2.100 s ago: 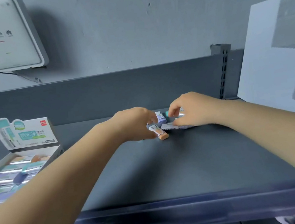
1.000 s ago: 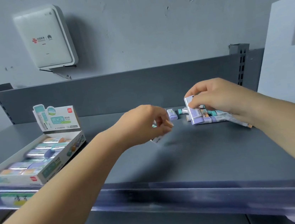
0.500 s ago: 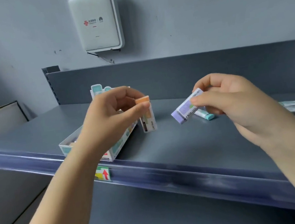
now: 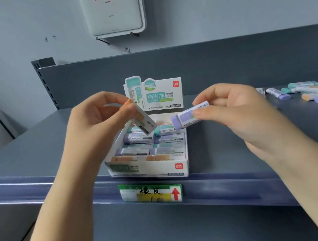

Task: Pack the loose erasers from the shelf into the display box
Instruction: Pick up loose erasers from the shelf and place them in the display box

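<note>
A white wall-mounted box [image 4: 113,9] with red and dark logos is seen at the top centre of the frame, fixed to a grey wall [image 4: 219,2]. A green and yellow price label [image 4: 151,192] with a red arrow is clipped into the blue rail [image 4: 232,189] across the lower middle.

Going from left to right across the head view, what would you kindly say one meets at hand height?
Left hand → orange-tipped eraser it pinches → purple-tipped eraser → right hand pinching it → pile of loose erasers on the grey shelf.
</note>
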`<state>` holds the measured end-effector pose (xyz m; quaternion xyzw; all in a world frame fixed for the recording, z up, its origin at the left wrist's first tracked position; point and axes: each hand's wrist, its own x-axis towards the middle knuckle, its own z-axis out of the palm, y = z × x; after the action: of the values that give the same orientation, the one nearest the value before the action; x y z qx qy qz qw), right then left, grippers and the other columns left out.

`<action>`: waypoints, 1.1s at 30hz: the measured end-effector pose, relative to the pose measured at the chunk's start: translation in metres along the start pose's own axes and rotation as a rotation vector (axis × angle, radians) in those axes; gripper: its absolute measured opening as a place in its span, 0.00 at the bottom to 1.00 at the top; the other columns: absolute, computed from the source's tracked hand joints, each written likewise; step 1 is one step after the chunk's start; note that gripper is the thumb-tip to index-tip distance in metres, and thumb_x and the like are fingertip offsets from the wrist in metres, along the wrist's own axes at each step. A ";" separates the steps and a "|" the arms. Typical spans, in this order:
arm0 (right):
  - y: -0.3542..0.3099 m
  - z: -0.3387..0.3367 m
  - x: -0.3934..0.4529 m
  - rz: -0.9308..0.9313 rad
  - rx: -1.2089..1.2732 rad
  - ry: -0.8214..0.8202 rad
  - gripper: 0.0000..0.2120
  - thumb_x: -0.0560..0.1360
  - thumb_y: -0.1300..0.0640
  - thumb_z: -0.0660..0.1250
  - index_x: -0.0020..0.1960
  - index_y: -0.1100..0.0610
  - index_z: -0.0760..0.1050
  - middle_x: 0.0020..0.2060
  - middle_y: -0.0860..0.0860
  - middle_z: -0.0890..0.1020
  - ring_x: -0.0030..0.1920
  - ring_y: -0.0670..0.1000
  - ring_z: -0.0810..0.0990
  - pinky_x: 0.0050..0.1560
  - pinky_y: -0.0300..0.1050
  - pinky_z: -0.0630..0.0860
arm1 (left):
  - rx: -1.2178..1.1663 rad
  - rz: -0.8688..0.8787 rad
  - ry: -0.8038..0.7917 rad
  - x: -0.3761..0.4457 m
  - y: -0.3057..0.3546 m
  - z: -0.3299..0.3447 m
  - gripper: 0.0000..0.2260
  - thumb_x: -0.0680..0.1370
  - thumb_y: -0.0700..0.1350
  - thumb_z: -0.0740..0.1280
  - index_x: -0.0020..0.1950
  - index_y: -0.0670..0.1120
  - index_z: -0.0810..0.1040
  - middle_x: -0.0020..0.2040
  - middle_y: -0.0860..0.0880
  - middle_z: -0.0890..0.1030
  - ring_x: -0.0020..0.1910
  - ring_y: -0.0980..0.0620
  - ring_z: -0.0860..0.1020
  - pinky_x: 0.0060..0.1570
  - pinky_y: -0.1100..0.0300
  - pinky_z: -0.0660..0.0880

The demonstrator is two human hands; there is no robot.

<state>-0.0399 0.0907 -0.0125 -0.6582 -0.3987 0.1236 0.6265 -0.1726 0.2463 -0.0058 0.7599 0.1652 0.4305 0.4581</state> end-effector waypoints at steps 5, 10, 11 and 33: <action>0.002 0.027 0.013 0.064 -0.084 0.063 0.05 0.67 0.62 0.71 0.37 0.55 0.77 0.29 0.43 0.84 0.37 0.39 0.81 0.42 0.33 0.73 | -0.045 -0.013 -0.112 0.015 -0.023 -0.015 0.03 0.72 0.41 0.69 0.38 0.46 0.78 0.28 0.56 0.82 0.25 0.63 0.76 0.27 0.74 0.67; 0.001 0.046 0.020 0.114 -0.243 0.086 0.04 0.66 0.61 0.72 0.36 0.55 0.78 0.33 0.47 0.85 0.36 0.42 0.82 0.41 0.34 0.76 | -0.118 -0.003 -0.205 0.021 -0.037 -0.020 0.03 0.73 0.37 0.68 0.39 0.42 0.77 0.27 0.56 0.82 0.26 0.63 0.77 0.28 0.76 0.68; 0.002 0.049 0.021 0.120 -0.270 0.093 0.04 0.65 0.61 0.73 0.36 0.56 0.78 0.33 0.49 0.85 0.36 0.44 0.83 0.42 0.36 0.77 | -0.140 -0.006 -0.217 0.021 -0.039 -0.020 0.03 0.73 0.37 0.67 0.39 0.41 0.77 0.27 0.56 0.82 0.26 0.63 0.77 0.28 0.77 0.68; 0.017 0.050 0.016 0.105 -0.615 0.085 0.03 0.70 0.58 0.71 0.42 0.52 0.80 0.16 0.33 0.70 0.22 0.27 0.68 0.17 0.26 0.60 | -0.109 -0.103 -0.089 0.028 -0.053 -0.024 0.03 0.72 0.41 0.69 0.39 0.44 0.78 0.27 0.56 0.81 0.24 0.62 0.73 0.27 0.75 0.67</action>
<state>-0.0569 0.1396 -0.0322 -0.8411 -0.3563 0.0019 0.4071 -0.1684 0.3051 -0.0311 0.7427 0.1599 0.3806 0.5273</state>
